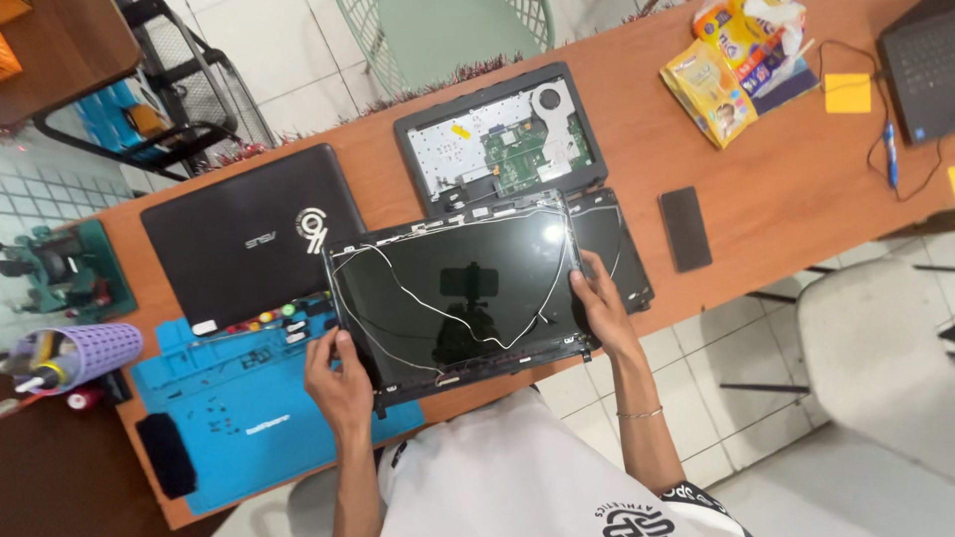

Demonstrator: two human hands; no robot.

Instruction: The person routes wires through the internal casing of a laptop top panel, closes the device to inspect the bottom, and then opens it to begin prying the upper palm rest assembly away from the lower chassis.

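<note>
White printed shirt (517, 477), thin wrist bracelet (640, 413).

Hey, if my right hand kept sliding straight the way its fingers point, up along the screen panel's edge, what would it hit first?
Probably the dark lid lying under the screen panel: the right hand points up and slightly left along that edge. Beyond it lies the opened laptop base. Depth is hard to judge from above.

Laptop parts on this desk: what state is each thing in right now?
Screen panel: dark, removed, held at both side edges, white wires lying loose across it.
Left hand: gripping the panel's left edge.
Right hand: gripping the panel's right edge.
Laptop base: opened, circuit board exposed.
Black laptop: closed, lying flat.
Phone: screen dark, flat on the table.
</note>
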